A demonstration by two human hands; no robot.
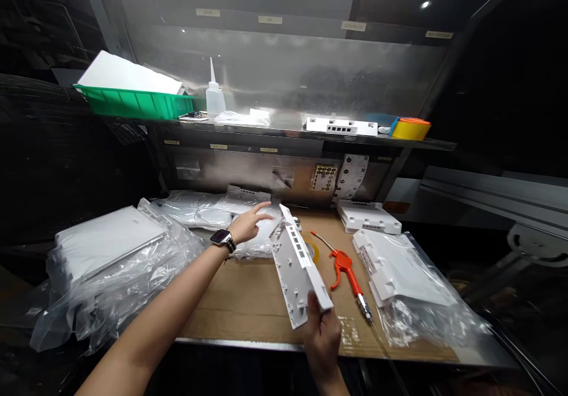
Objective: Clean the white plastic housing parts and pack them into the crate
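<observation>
My right hand (323,332) grips the lower end of a white plastic housing (293,271), holding it tilted above the bench. A row of port cutouts runs along the housing's edge, and small posts stand on its inner face. My left hand (249,223), with a watch at the wrist, reaches forward with fingers apart and holds nothing. It is over the bagged white parts (255,243) at the back of the bench; whether it touches them I cannot tell. To the right of the housing lies an orange air blow gun (342,262). A tape roll (314,253) is partly hidden behind the housing.
Plastic-wrapped white panels (110,239) lie at the left. More white housings (369,217) and a bagged stack (410,266) occupy the right side. Above, a metal shelf (284,131) carries a green bin (133,103), a squeeze bottle (215,99) and another white housing (341,126).
</observation>
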